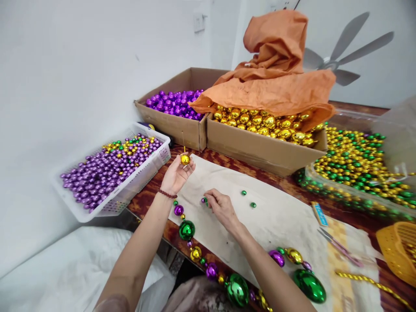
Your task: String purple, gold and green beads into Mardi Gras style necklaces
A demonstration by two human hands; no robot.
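My left hand [178, 172] is raised near the cardboard boxes, holding a shiny gold bead [185, 160]. From that bead a thin upright needle [183, 141] sticks up, with smaller gold beads at its base. Below my left wrist hangs a bead garland [186, 230] of purple, gold and green balls, running along the table's front edge and passing under my right forearm. Low over the pale cloth [260, 229], my right hand [221, 207] pinches small green and purple beads [204, 200]. Two loose green beads [253, 205] lie on the cloth to its right.
A white basket [126, 195] of mostly purple beads stands left. Behind are a box of purple balls [172, 123] and a box of gold balls [253, 149] under orange fabric [276, 82]. Scissors [339, 247], a gold cord [373, 284] and a yellow basket [390, 251] lie right.
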